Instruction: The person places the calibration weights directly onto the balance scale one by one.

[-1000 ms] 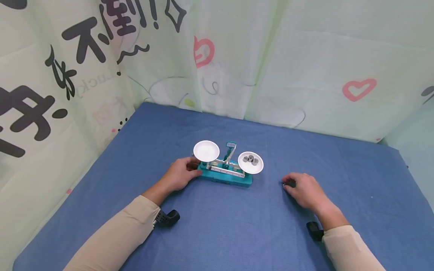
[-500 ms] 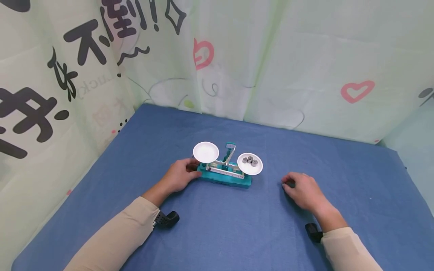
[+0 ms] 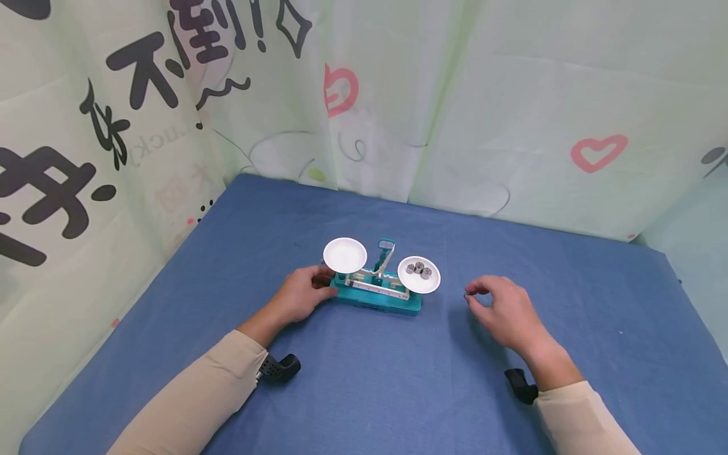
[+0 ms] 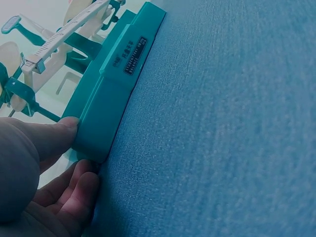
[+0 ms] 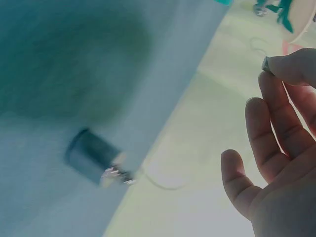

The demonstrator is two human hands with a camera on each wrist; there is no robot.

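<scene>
A teal balance scale (image 3: 378, 302) stands on the blue cloth. Its left pan (image 3: 345, 255) is bare white, while three metal weights (image 3: 418, 268) sit in the right pan (image 3: 418, 288). My left hand (image 3: 298, 294) grips the base's left end; in the left wrist view the thumb (image 4: 70, 127) lies on the base and the other fingers curl at its end. To the right of the scale, my right hand (image 3: 506, 309) is raised over the cloth. Thumb and forefinger pinch a small metal piece (image 5: 265, 64), mostly hidden by the fingertips.
In the right wrist view a dark cylinder (image 5: 94, 155) with shiny metal at one end shows blurred on the cloth. The blue cloth (image 3: 364, 392) covers the table. A printed pale curtain (image 3: 512, 95) hangs behind and along the left side.
My right hand has lifted off the cloth and shifted slightly left, pinching the small metal piece. The dark item seen at its fingers a second ago no longer shows there. My left hand stays put.
</scene>
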